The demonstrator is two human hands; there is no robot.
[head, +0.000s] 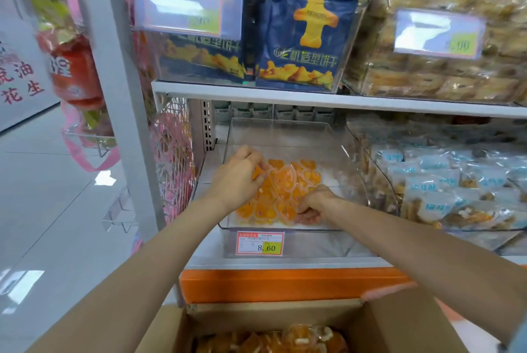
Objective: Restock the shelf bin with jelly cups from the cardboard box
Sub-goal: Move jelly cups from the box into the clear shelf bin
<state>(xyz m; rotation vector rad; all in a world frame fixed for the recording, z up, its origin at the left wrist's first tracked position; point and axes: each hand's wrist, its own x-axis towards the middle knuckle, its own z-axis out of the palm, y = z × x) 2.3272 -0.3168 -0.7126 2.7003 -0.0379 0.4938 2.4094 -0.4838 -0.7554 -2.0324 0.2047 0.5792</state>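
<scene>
Placing step: both hands are in the bin (pixel 285 136). The left hand (pixel 238 180) pinches an orange cup with curled fingers. The right hand (pixel 313 204) curls down among the cups (pixel 282 178) near the front wall; whether it grips one is unclear. The bin holds one thin layer, and the box (pixel 399 324) below the forearms holds more. Next they should probably release and reach down for more.
</scene>
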